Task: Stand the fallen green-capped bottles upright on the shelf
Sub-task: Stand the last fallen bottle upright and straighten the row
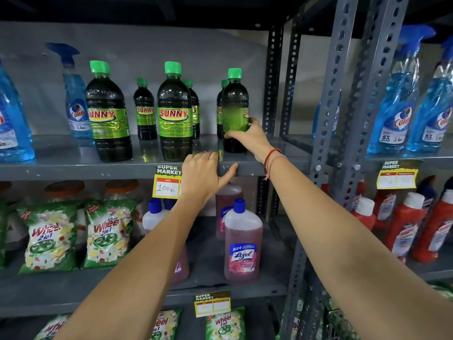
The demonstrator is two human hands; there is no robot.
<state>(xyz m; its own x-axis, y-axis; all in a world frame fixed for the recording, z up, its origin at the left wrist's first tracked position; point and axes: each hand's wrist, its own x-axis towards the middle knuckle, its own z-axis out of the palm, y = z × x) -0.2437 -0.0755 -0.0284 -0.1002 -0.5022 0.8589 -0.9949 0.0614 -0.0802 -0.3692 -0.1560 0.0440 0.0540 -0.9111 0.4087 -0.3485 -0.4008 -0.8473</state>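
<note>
Your right hand (247, 137) covers the lower label of the rightmost green-capped bottle (234, 104), and that label is blurred, so its wording cannot be read. A second bottle (220, 106) behind it shows only a sliver of cap and label. Another (194, 104) is mostly hidden behind the middle front bottle (174, 111). Your left hand (203, 177) blocks the right part of the price tag (167, 184). The blue spray bottle (12, 119) at far left is cut off by the frame edge. The tags (396, 177) on the right-hand shelf are too blurred to read.

Glossy plastic bottles (234, 111) with shiny labels stand on a matt painted-metal shelf (73, 165)
</note>
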